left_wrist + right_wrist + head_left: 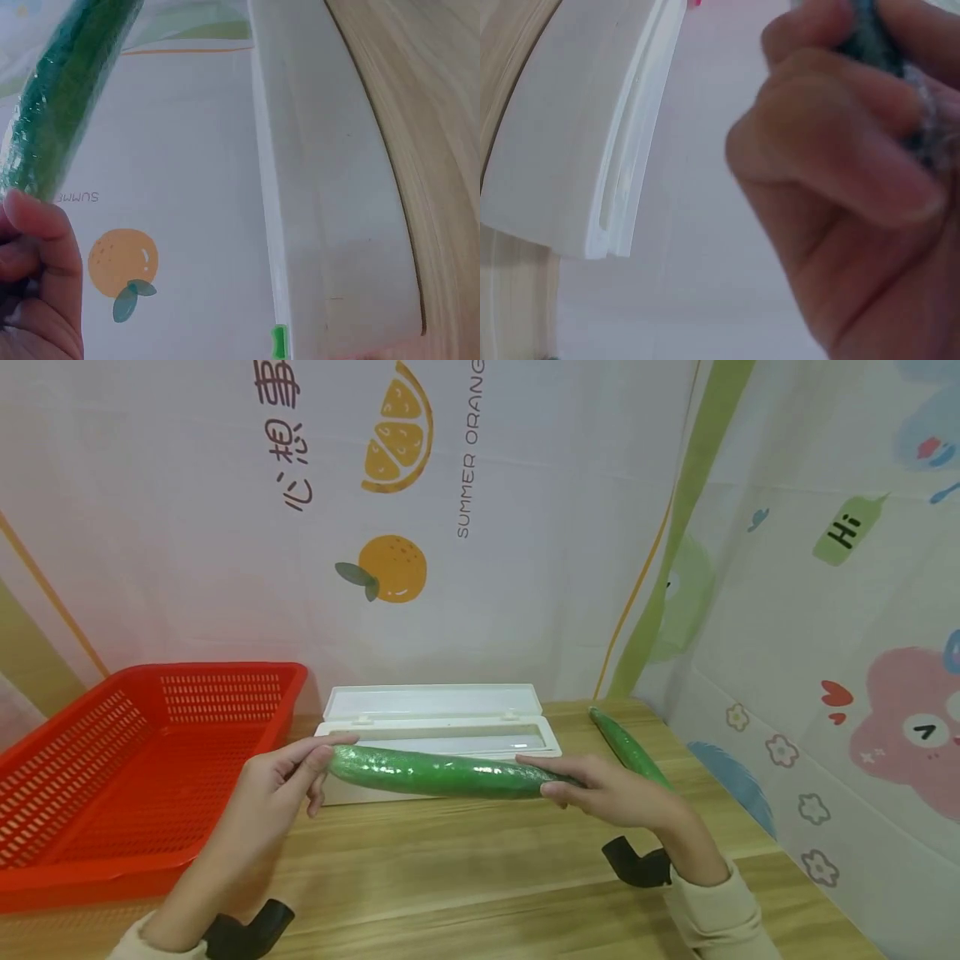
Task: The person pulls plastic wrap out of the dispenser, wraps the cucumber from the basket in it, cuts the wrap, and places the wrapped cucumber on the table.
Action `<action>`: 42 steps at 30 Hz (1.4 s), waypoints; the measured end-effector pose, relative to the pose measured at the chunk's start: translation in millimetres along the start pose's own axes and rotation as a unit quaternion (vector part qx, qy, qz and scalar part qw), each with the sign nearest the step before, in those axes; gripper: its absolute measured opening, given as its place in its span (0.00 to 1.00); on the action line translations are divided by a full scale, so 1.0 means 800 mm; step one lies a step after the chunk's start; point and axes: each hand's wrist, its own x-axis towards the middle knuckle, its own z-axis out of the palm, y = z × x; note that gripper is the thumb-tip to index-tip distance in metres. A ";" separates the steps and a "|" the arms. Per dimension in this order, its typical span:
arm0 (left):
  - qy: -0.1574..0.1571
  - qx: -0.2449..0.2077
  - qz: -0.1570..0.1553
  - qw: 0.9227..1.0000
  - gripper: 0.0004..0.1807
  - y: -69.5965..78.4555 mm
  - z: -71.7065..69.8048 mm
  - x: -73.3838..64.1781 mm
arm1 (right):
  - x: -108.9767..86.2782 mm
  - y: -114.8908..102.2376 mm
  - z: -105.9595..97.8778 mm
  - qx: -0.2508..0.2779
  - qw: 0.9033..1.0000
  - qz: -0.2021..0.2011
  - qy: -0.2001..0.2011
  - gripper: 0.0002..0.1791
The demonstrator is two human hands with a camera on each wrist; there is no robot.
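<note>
A long green cucumber [442,773], shiny with clear plastic film, is held level between both hands in front of a white box. My left hand [281,781] pinches its paler end between thumb and fingers. At the darker, narrower end, my right hand [603,785] grips it with the thumb on the near side. In the left wrist view the wrapped cucumber [64,97] slants up from the left thumb. The right wrist view shows curled right fingers [840,135] around the tip. The white box [435,702], its lid raised, looks like a cling film dispenser; the cucumber hides part of its front.
A red plastic basket [161,852] with slotted walls stands on the left of the wooden table [450,877]. Another cucumber [628,747] lies at the right, near the table's edge. Printed cloth [540,568] hangs behind and along the right side. Black mounts sit at both wrists.
</note>
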 end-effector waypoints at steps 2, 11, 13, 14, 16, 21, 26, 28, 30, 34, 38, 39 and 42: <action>0.004 -0.015 0.004 1.000 0.14 0.002 -0.003 0.000 | 0.000 0.000 -0.002 0.029 0.999 -0.014 -0.011 0.24; 0.030 0.034 0.126 0.991 0.22 0.000 0.000 0.001 | -0.006 0.001 -0.011 0.181 0.981 -0.047 -0.060 0.22; 0.023 0.060 0.156 0.986 0.25 -0.001 0.003 0.001 | -0.006 0.001 -0.012 0.202 0.976 -0.041 -0.069 0.23; 0.016 0.070 0.165 0.984 0.26 -0.001 0.004 0.001 | -0.006 0.001 -0.012 0.213 0.974 -0.036 -0.073 0.23; 0.003 0.088 0.178 0.980 0.27 -0.002 0.006 0.001 | -0.006 0.001 -0.012 0.232 0.970 -0.025 -0.075 0.22; 0.001 0.097 0.169 0.981 0.18 -0.001 0.008 0.000 | -0.004 -0.003 -0.007 0.250 0.966 -0.007 -0.064 0.18; 0.006 0.108 0.132 0.985 0.08 -0.002 0.008 -0.001 | 0.004 -0.017 0.005 0.124 0.991 0.039 0.039 0.27; 0.000 0.111 0.115 0.987 0.06 -0.003 0.008 -0.001 | 0.008 -0.022 0.010 0.052 0.992 0.067 0.093 0.27; -0.006 0.111 0.097 0.989 0.05 -0.002 0.008 -0.001 | 0.012 -0.026 0.016 -0.009 0.986 0.089 0.141 0.27; -0.019 0.109 0.063 0.992 0.12 0.000 0.008 -0.003 | 0.019 -0.028 0.025 -0.114 0.965 0.092 0.219 0.28; -0.037 0.109 0.003 0.993 0.17 0.002 0.008 -0.003 | 0.023 -0.026 0.031 -0.209 0.941 0.043 0.264 0.29; -0.043 0.107 -0.012 0.993 0.18 0.002 0.008 -0.003 | 0.023 -0.024 0.031 -0.229 0.935 0.031 0.269 0.28; -0.059 0.088 -0.019 0.994 0.18 0.000 0.009 -0.002 | 0.023 -0.022 0.031 -0.243 0.931 0.036 0.269 0.29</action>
